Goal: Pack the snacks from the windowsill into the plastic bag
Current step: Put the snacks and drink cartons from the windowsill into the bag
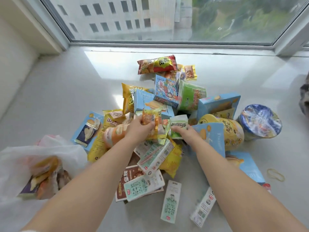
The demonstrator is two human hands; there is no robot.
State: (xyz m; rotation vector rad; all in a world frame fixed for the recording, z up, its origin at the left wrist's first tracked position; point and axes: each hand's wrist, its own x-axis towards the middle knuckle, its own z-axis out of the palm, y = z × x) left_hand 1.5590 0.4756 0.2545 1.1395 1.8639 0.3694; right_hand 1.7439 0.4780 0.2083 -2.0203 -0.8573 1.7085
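The windowsill [66, 101] looks smooth and glossy, catching the window's light. At lower left, the plastic bag [33, 158] is thin and translucent. The snack packets [157, 64] are shiny foil, the boxes [217, 102] matt card.

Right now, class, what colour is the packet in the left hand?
Orange and yellow: the packet in the left hand, head view.

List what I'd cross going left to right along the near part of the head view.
Plastic bag with snacks inside → brown packet → mint milk carton lying alone → white carton → yellow rubber band.
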